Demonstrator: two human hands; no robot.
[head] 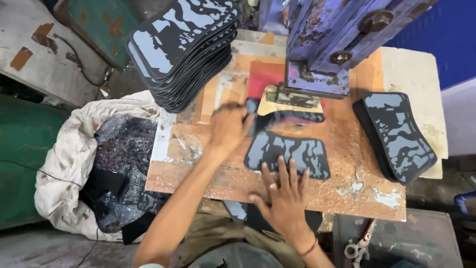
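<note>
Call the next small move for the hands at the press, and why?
Probably slide the camouflage-print piece a little further in under the press die. The left hand already grips its far edge at the die, the right hand lies flat on its near edge, and most of the piece lies outside the die on the worktable.

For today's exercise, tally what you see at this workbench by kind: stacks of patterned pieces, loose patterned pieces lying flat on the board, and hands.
Stacks of patterned pieces: 2 (tall stack, short stack)
Loose flat patterned piece: 1
Hands: 2 (left hand, right hand)
Total: 5
</note>
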